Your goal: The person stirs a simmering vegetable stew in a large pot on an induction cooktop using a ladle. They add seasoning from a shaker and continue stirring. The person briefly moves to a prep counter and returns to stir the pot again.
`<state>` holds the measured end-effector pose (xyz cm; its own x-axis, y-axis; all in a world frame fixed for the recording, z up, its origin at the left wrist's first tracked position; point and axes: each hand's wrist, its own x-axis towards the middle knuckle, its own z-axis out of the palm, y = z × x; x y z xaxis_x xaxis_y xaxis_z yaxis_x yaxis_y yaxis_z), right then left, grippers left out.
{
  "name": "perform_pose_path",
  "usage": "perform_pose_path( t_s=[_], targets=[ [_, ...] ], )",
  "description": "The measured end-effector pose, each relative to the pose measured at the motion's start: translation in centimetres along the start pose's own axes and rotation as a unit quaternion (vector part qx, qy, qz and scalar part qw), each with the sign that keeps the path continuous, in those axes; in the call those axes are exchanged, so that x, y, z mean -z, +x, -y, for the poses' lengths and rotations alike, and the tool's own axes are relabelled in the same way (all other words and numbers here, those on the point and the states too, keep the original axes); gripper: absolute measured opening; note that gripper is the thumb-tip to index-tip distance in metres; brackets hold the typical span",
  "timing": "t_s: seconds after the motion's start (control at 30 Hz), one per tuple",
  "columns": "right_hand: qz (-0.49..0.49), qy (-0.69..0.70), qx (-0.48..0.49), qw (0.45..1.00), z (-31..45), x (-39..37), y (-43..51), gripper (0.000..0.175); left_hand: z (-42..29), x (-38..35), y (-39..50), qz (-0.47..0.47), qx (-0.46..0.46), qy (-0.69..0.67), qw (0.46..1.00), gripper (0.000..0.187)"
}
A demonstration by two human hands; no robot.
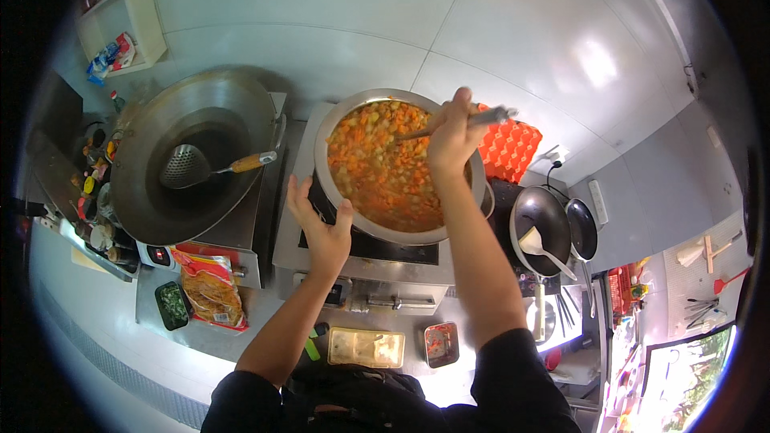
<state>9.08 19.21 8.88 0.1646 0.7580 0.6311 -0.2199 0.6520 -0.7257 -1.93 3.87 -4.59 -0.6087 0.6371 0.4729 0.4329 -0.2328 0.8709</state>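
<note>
A large round metal pot point(323, 189) stands on the stove, filled close to its rim with a stew of diced orange and pale green vegetables point(382, 168) in broth. My right hand point(452, 138) is over the pot's right side, gripped around the handle of a long metal stirring utensil point(415, 134). Its lower end is sunk in the stew, so its head is hidden. At the pot's front left, my left hand point(322, 225) has its fingers spread, thumb close to the rim; whether it touches the metal I cannot tell.
Left of the pot sits a large wok point(135, 192) holding a perforated skimmer point(187, 168). Behind right is a red egg tray point(511, 147); frying pans point(529, 216) stand to the right. In front are a yellowish container point(366, 347), a small metal tub point(441, 346) and a food bag point(210, 288).
</note>
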Motion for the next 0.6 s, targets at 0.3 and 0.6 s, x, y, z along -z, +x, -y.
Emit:
perform_pose_path(
  t_s=[0.3, 0.6],
  targets=[
    [-0.103, -0.027, -0.123, 0.987, 7.2, 5.3, -1.0, 0.051, -0.2, -0.1, 0.2, -0.011, 0.000, -0.008, 1.000, 0.065],
    [-0.056, 0.119, -0.082, 0.988, 19.1, 9.1, -2.5, 0.050, -0.2, 0.0, 0.4, -0.008, 0.016, 0.006, 1.000, 0.067]
  ],
)
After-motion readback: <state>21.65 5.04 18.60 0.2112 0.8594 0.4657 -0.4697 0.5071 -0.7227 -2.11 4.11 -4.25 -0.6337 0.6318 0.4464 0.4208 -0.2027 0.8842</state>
